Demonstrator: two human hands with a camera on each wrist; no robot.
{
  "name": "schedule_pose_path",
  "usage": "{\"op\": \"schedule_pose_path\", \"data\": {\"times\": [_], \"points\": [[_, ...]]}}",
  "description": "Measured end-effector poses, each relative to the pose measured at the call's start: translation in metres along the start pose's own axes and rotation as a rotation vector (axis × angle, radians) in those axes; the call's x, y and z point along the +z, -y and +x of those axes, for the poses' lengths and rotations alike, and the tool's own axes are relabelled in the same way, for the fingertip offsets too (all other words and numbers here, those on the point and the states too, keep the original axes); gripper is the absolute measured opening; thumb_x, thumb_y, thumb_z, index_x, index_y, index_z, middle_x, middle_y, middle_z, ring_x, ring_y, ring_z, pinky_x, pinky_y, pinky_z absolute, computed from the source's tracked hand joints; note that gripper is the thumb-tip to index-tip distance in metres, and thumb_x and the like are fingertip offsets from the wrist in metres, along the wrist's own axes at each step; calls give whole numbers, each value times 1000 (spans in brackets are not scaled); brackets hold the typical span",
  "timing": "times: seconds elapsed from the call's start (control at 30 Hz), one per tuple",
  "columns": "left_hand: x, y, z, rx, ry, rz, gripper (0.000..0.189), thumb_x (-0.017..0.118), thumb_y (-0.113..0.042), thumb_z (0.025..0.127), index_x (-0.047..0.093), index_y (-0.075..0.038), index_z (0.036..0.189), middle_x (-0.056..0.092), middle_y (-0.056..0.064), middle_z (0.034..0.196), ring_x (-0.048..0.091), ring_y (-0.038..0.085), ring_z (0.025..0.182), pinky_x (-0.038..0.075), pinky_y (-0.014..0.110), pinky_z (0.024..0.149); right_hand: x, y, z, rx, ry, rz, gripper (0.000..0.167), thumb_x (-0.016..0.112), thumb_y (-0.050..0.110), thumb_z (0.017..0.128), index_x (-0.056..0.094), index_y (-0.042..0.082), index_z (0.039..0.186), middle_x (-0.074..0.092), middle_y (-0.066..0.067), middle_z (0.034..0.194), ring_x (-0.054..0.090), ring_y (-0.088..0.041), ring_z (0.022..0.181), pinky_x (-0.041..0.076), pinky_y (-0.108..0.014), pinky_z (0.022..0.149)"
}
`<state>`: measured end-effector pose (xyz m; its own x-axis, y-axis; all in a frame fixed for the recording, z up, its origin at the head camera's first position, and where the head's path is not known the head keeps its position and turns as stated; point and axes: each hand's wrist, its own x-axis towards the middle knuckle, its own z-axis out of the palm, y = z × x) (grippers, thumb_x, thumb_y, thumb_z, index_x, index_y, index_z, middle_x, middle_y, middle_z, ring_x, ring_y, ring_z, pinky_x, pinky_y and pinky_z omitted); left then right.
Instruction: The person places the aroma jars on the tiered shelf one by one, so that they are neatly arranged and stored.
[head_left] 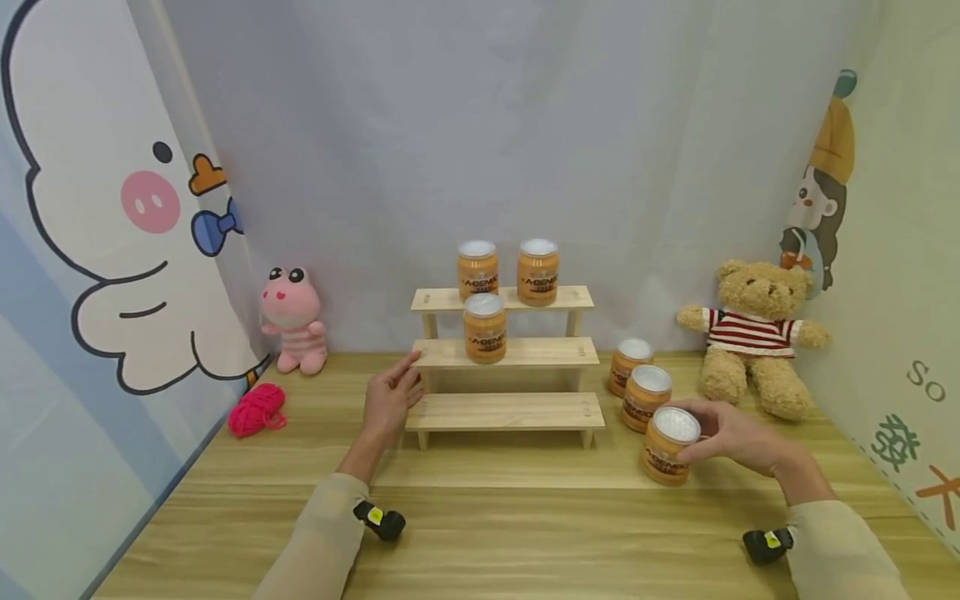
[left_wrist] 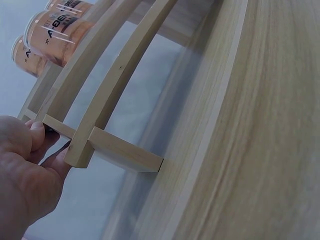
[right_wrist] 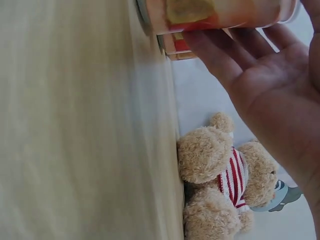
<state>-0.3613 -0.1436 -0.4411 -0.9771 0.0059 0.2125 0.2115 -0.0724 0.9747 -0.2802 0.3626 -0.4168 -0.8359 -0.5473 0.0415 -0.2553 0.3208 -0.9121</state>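
Note:
My right hand (head_left: pixel 738 435) grips an orange jar (head_left: pixel 666 462) with a pale lid, the nearest of three to the right of the shelf; in the right wrist view fingers (right_wrist: pixel 220 57) wrap its side. My left hand (head_left: pixel 387 402) holds the left end of a three-step wooden display shelf (head_left: pixel 510 411). In the left wrist view, the thumb and fingertips of the left hand (left_wrist: pixel 30 170) pinch the shelf's side around its middle and lowest steps. Two jars, one at left (head_left: pixel 477 271) and one at right (head_left: pixel 537 279), stand on the top step, and another jar (head_left: pixel 485 333) on the middle step.
Beyond the gripped jar stand two more jars, a middle one (head_left: pixel 647 404) and a far one (head_left: pixel 628 371). A teddy bear (head_left: pixel 757 342) sits at the back right. At the left are a pink plush toy (head_left: pixel 292 321) and a pink yarn ball (head_left: pixel 257 410) on the wooden table (head_left: pixel 525 533).

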Motion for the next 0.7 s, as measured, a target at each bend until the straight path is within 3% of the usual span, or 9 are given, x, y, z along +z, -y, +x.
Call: {"op": "schedule_pose_path", "data": {"times": [0.27,0.47,0.7], "points": [[-1,-1,-1,12,-8,10,40,49,-8,106,52,-4,146,47,22,144,47,35,133,49,40,100,1,3,1,15,-52,-54,66,75,3,87,45,-12,143,63,-17,123,64,-19,105,56,-31,86],[0,-2,-2,9,-10,14,39,49,-7,106,52,-4,145,48,22,143,47,35,133,50,39,99,9,21,8,-27,-45,4,64,72,-1,89,41,-13,144,65,-13,120,65,-22,104,58,-36,84],[2,-2,-2,14,-12,21,39,50,-7,106,53,-5,145,47,21,146,47,35,133,49,40,99,23,39,25,-51,-104,84,65,73,-2,87,43,-14,143,66,-10,120,64,-22,107,58,-36,86]]}}
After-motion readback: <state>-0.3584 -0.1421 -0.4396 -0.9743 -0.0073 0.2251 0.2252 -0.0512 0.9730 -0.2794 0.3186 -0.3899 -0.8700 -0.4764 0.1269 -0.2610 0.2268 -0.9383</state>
